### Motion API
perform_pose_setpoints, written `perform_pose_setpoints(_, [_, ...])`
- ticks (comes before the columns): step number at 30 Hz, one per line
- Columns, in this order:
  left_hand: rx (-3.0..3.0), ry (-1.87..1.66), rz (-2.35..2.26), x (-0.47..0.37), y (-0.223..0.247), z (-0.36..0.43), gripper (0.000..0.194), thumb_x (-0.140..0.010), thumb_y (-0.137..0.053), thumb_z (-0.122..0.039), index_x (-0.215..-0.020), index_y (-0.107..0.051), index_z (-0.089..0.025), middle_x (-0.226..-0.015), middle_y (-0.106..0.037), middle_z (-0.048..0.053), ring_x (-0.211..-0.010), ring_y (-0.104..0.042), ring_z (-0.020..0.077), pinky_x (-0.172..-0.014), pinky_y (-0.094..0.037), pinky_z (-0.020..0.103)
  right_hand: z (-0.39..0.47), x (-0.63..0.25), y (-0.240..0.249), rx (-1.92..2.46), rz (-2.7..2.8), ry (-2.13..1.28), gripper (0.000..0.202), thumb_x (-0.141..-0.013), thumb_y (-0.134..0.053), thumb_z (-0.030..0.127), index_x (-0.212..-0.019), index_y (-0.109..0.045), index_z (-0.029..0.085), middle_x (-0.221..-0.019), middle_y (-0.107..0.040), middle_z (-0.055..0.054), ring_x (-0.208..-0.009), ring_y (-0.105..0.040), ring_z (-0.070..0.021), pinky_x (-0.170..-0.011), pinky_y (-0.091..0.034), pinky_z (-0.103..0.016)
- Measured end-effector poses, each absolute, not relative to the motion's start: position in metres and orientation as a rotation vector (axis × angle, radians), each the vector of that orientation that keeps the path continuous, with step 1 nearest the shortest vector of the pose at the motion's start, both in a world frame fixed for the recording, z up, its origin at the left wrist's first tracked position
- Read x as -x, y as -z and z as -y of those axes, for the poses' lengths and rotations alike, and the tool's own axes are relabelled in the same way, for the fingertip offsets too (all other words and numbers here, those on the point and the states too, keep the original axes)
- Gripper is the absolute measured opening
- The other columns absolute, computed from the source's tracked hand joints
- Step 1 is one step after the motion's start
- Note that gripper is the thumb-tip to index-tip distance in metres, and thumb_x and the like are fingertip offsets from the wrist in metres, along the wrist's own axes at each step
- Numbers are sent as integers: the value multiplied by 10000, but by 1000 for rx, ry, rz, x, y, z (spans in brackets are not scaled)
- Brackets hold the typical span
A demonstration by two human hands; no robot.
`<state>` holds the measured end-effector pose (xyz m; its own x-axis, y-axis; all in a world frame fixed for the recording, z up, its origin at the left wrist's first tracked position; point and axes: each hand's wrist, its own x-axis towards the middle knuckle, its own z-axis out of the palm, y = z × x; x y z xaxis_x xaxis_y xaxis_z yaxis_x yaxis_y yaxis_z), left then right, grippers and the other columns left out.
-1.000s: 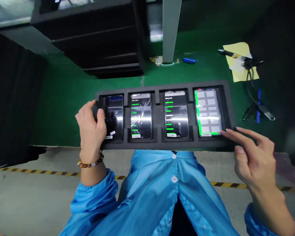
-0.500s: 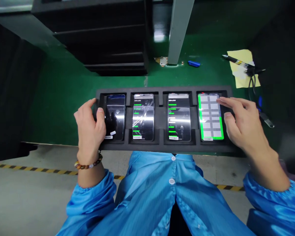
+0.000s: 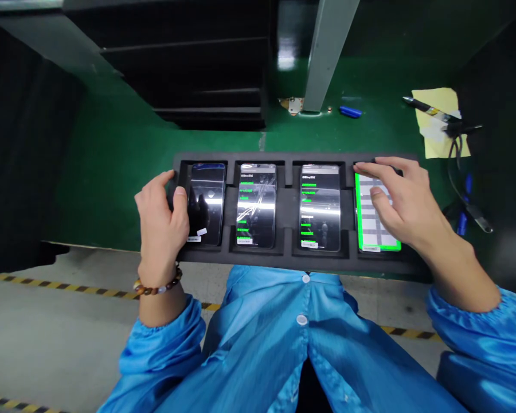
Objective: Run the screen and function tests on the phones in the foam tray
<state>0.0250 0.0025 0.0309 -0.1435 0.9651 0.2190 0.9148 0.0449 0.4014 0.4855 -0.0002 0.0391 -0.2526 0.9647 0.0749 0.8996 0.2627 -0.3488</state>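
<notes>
Touching phone at right end of tray, right hand open; next touch needs light fingertip. Left hand grips tray's left.

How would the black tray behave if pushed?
The black tray looks foam-like, so probably light and fairly stiff. Its four phones sit in recessed pockets, so they'd likely travel with it.

So the worktop is plain green, with a slanted grey metal post standing at the back and glare bouncing off the surface beside it. Down below there's a pale grey floor with yellow-and-black striped tape, and both sides are pretty dark.
</notes>
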Motion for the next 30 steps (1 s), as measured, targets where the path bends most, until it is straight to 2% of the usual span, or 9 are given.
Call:
perform_pose_setpoints(6, [-1963,-682,-2191,-26,-32,-2,526,-1090,-466,-387,-1533,-617,-147,-1564,-666,181,-1480,-585,346,-1299,-418,556,8,-508,-32,1781,2150,-200,500,-1105,-416,349,-1536,-640,232,-1469,-741,-133,-1478,-583,-343,-1242,-437,-617])
perform_pose_setpoints(11, [-1970,-690,-2183,-25,-31,-2,515,-1102,-464,-390,-1537,-612,-157,-1576,-662,162,-1484,-576,338,-1307,-412,559,31,-517,-32,1728,2181,-276,500,-1116,-429,376,-1531,-667,232,-1507,-691,-163,-1512,-563,-354,-1236,-467,-609])
perform_pose_setpoints(14, [-1974,-672,-2194,-25,-30,-2,527,-1109,-458,-398,-1545,-613,-145,-1578,-661,168,-1481,-572,346,-1303,-412,568,54,-515,-33,1691,2179,-296,486,-1114,-447,379,-1521,-678,245,-1470,-708,-157,-1476,-602,-354,-1226,-475,-600])
perform_pose_setpoints(17, [-1980,-658,-2195,-25,-30,-1,533,-1109,-462,-393,-1556,-611,-143,-1579,-657,178,-1482,-572,362,-1298,-418,579,84,-513,-33,1686,2186,-300,486,-1087,-483,342,-1537,-663,312,-1411,-748,-119,-1428,-646,-364,-1189,-497,-601])
perform_pose_setpoints(21, [-1989,-632,-2188,-26,-31,-1,533,-1128,-451,-409,-1571,-599,-153,-1590,-645,179,-1502,-564,374,-1303,-413,606,127,-512,-31,1684,2191,-287,663,-1044,-516,259,-1673,-509,470,-1386,-756,-68,-1360,-691,-369,-1120,-529,-610])
perform_pose_setpoints(24, [-1973,-645,-2170,-27,-33,0,609,-1141,-445,-473,-1632,-518,-119,-1637,-595,207,-1536,-541,391,-1298,-401,652,148,-510,-32,1697,2163,-292,746,-1028,-514,229,-1705,-446,533,-1378,-745,-65,-1324,-705,-379,-1066,-551,-624])
perform_pose_setpoints(27, [-1929,-700,-2131,-28,-33,1,703,-1146,-424,-555,-1704,-392,-128,-1684,-535,220,-1587,-505,403,-1285,-401,678,150,-502,-33,1694,2150,-285,752,-1018,-516,205,-1704,-460,507,-1347,-758,-66,-1337,-698,-382,-1064,-549,-625])
perform_pose_setpoints(30, [-1921,-747,-2152,-26,-31,0,701,-1118,-459,-539,-1697,-404,-149,-1658,-560,211,-1567,-533,402,-1297,-413,670,137,-490,-32,1614,2198,-269,694,-1017,-519,181,-1677,-521,396,-1355,-761,-86,-1407,-661,-374,-1091,-536,-586])
